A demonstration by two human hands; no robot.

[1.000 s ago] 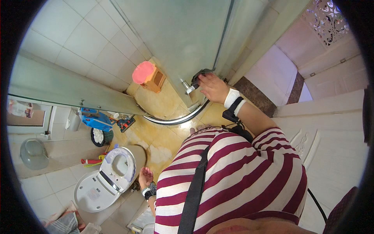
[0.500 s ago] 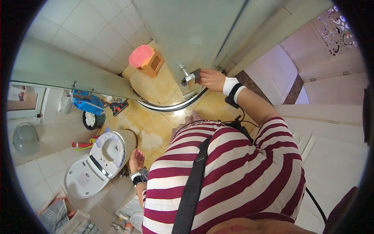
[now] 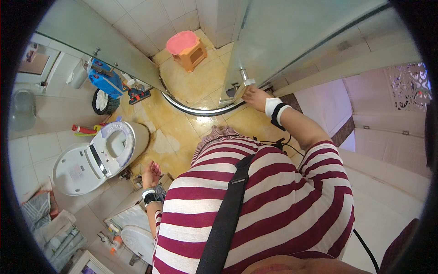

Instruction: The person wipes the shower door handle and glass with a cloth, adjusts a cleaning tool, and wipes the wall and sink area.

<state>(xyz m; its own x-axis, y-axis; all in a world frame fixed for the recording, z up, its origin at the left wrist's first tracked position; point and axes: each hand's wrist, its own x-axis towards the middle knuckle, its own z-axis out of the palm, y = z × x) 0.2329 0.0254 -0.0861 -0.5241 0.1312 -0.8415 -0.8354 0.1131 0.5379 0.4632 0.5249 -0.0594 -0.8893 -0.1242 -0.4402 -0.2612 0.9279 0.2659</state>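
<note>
Door handle (image 3: 247, 78), metal, fixed to the glass door (image 3: 301, 45) near its edge, upper middle of view, just right of centre. Right hand (image 3: 257, 98) right at its lower end. Fingers bent, bunched toward the metal, thumb hard to make out. Looks like contact; cannot tell how firm the hold is, or whether fully closed round anything. Dark patch at the door edge, left of the fingers, too small to identify. White and black bands on the right wrist, forearm reaching across from the right side.

Left hand (image 3: 152, 173) low by the body, palm turned up, fingers loosely curled and half open, nothing in hold. Well apart from the handle, nearest to the toilet (image 3: 139, 137). Black and white bands on that wrist too.

Beyond the door edge: orange stool (image 3: 194, 58) with a pink round top, on yellow floor tiles, between the door and a second glass panel (image 3: 114, 52). Curved metal track (image 3: 212, 113) along the floor in front of it.

Left side: toilet with lid raised, blue container (image 3: 105, 80) above a dark basket (image 3: 111, 106) of crumpled white paper. Lower left: grey cloths (image 3: 39, 210) near the rim of view, white basin (image 3: 139, 239) nearer the body.

Striped maroon-and-white shirt (image 3: 278, 182) across the lower middle, black strap (image 3: 221, 223) running down over it.
</note>
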